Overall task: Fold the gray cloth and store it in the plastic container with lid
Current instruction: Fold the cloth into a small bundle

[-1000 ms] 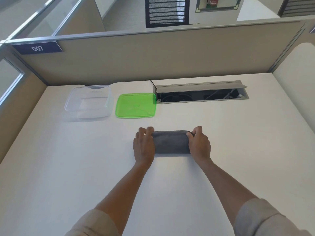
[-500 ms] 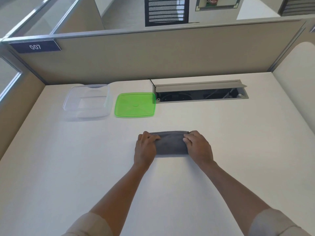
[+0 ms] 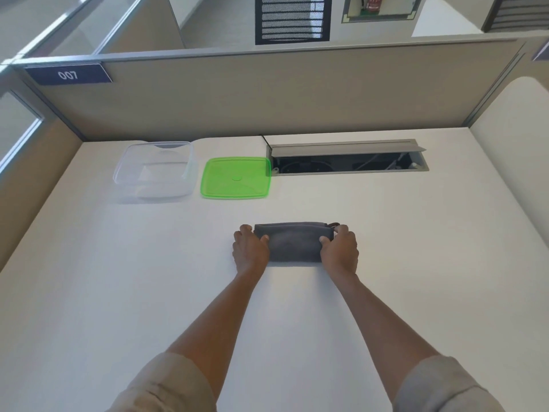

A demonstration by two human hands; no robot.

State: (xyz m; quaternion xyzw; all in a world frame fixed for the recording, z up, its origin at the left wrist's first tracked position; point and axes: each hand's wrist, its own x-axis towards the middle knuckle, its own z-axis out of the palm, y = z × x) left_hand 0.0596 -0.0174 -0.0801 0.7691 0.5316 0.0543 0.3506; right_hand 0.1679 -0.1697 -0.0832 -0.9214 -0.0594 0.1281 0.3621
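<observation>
one gray cloth point(image 3: 294, 243), folded, is lying mid-table point(image 3: 416, 233), long axis running left to right. the left hand point(image 3: 250, 250) and right hand point(image 3: 340, 250) are each gripping one end of it. one clear container point(image 3: 154, 171) and one green lid point(image 3: 236, 178) are sitting side by side beyond it.

Both bare forearms reach forward out of rolled-up sleeves, the left hand point(image 3: 250, 251) clasping the left end of the folded gray cloth point(image 3: 294, 242) and the right hand point(image 3: 340, 251) clasping its right end, thumbs on top and fingers curled round the ends.
</observation>
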